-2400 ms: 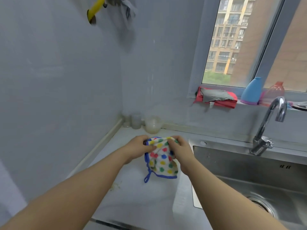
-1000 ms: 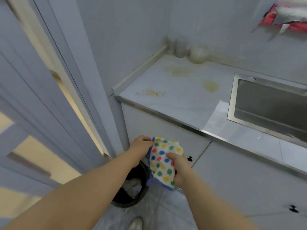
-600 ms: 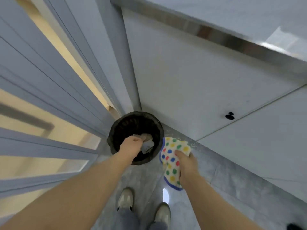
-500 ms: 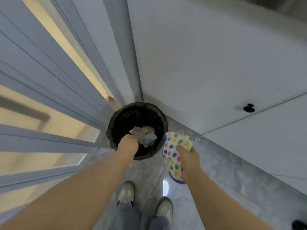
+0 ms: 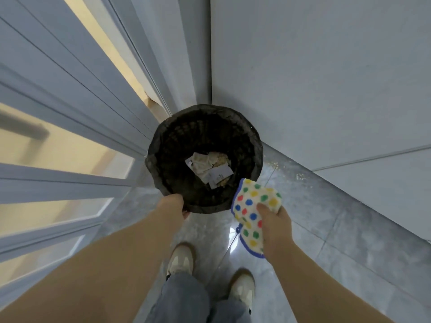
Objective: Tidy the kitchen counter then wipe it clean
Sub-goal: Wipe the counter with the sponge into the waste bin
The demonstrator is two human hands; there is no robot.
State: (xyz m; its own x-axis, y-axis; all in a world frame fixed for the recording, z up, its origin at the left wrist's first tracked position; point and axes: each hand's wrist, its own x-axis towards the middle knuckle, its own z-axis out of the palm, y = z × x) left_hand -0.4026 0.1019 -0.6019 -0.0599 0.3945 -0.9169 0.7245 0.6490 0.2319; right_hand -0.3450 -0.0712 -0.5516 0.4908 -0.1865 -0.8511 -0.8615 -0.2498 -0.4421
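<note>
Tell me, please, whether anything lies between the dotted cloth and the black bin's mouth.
Nothing visible does. The black bin has no lid; only paper scraps lie at its bottom. The left hand is at the near rim, off the opening. The right hand grips the dotted cloth beside the near right rim.

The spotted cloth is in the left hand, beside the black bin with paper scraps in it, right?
No. The head view shows the spotted cloth in the right hand, not the left hand; it is beside the black bin with paper scraps in it.
</note>
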